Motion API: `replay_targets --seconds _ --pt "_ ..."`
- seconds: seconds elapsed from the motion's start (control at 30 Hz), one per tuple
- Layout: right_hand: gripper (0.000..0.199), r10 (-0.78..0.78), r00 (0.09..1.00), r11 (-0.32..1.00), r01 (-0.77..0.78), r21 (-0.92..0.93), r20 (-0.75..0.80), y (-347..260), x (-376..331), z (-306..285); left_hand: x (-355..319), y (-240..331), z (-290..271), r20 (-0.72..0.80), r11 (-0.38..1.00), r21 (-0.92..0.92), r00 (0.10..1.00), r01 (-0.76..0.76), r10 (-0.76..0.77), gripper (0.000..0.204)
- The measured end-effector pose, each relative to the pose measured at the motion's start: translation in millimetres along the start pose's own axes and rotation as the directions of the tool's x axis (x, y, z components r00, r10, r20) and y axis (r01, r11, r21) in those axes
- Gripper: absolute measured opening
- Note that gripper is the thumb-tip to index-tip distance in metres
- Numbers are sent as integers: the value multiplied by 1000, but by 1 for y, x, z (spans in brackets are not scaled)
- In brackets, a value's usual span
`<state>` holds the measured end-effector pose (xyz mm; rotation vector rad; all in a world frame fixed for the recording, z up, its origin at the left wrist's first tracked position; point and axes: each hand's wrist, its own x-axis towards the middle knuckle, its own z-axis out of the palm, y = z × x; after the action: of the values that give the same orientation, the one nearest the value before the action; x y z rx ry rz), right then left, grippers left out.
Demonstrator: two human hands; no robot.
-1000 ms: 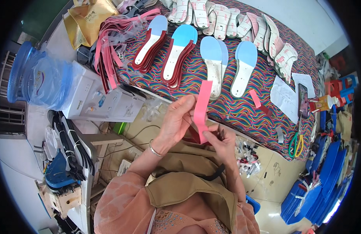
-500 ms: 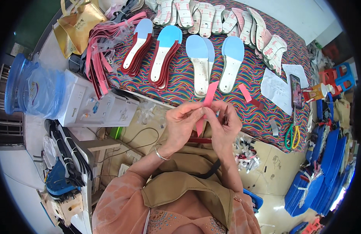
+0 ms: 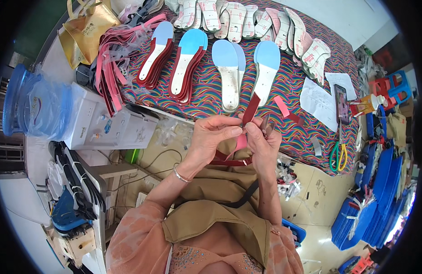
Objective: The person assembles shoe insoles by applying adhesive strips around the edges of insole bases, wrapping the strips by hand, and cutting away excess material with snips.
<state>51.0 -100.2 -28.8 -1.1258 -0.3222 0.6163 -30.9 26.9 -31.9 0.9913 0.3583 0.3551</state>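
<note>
Mid-frame, the left hand (image 3: 206, 139) and right hand (image 3: 264, 145) both pinch the strip (image 3: 251, 109), seemingly to steady it

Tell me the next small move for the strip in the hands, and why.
I'd probably have the left hand and right hand ease the strip flat: they meet close together on it, and its upper end shows dark red while a lower stretch shows pink, so it seems turned or twisted.

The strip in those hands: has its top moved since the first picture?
Yes, rightward: the top of the strip passed from the left edge of the stained insole to beyond its right.
</note>
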Motion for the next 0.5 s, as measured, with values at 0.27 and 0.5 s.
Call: replay_targets --seconds 0.27,0.5 --pt "18 6 1000 991 -8 133 17 3 0 2 -4 -2 6 -31 974 205 994 -92 101 16" --pt "5 -320 776 940 191 -282 -543 -34 -12 -80 1 23 -41 -326 892 251 834 -377 444 9"
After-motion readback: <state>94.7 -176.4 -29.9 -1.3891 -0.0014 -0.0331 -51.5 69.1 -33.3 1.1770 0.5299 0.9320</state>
